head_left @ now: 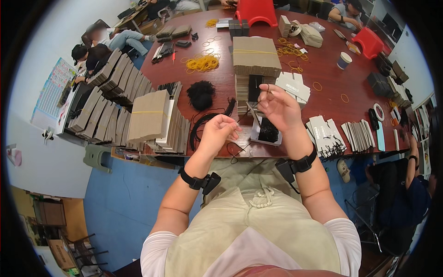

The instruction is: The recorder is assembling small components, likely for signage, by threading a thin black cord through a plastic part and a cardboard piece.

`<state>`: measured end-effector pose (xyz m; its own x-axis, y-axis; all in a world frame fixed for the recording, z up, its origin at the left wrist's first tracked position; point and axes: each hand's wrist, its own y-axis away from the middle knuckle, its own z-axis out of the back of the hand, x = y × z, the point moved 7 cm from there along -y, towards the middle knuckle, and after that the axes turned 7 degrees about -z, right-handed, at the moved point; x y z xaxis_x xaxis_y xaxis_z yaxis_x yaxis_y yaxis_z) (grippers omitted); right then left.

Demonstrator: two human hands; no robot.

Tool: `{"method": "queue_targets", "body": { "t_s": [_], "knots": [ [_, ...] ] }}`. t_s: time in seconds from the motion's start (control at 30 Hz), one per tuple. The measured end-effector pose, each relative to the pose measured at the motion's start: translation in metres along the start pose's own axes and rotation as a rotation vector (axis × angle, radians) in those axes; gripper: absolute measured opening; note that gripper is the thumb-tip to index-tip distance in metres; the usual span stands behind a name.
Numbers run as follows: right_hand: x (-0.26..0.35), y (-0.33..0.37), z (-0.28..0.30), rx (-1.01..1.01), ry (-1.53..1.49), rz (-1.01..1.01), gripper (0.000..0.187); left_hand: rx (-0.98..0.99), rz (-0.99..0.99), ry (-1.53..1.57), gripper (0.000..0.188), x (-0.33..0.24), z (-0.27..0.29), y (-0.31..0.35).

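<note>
My left hand (218, 134) is closed in a pinch on a thin black cord (236, 156), whose loose end loops down by the table's front edge. To its right, my right hand (282, 110) is raised with thumb and forefinger pinched together. Something thin and dark shows at those fingertips, too small to name. Below the right hand lies a white open box (266, 142) holding small black pieces (269, 131). Behind it rises a stack of grey-brown cardboard pieces (256, 48) bound with a yellow rubber band. A bundle of black cords (199, 123) lies left of my left hand.
Banded cardboard stacks (148, 116) crowd the left. White printed cards (326, 133) with black cords lie right, beside more cards (359, 135). Yellow rubber bands (202, 63), a black cord ball (201, 94), a paper cup (344, 61) and red stools (256, 13) stand farther off. Other people sit around the table.
</note>
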<state>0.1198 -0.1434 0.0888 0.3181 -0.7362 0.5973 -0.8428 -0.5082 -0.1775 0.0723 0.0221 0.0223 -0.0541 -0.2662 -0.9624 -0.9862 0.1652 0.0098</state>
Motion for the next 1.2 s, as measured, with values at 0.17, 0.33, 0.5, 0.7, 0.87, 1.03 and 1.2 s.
{"method": "queue_targets", "body": {
  "t_s": [0.17, 0.33, 0.5, 0.7, 0.87, 1.03, 1.2],
  "knots": [
    [-0.008, 0.012, 0.018, -0.107, 0.191, -0.035, 0.03, -0.139, -0.334, -0.253, 0.008, -0.024, 0.02, -0.001],
    [-0.01, 0.016, -0.021, -0.225, 0.609, -0.079, 0.029, -0.106, -0.932, -0.884, 0.014, -0.108, -0.035, 0.021],
    [-0.02, 0.012, -0.039, -0.211, 0.64, -0.118, 0.026, -0.14, -1.136, -0.931, 0.019, -0.12, -0.05, 0.026],
    [-0.028, 0.01, -0.02, -0.174, 0.637, -0.164, 0.017, -0.22, -0.876, -0.684, 0.029, -0.086, -0.017, 0.014],
    [-0.033, 0.007, -0.02, -0.121, 0.516, -0.146, 0.015, 0.206, -0.456, -0.549, 0.047, -0.028, -0.019, 0.001],
    [-0.028, 0.008, -0.018, -0.141, 0.776, -0.128, 0.011, 0.102, -0.493, -0.365, 0.049, -0.011, -0.016, -0.001],
    [0.006, 0.01, -0.028, -0.183, 0.988, -0.046, 0.01, 0.145, -0.484, -0.596, 0.05, -0.005, -0.011, -0.003]
  ]
}}
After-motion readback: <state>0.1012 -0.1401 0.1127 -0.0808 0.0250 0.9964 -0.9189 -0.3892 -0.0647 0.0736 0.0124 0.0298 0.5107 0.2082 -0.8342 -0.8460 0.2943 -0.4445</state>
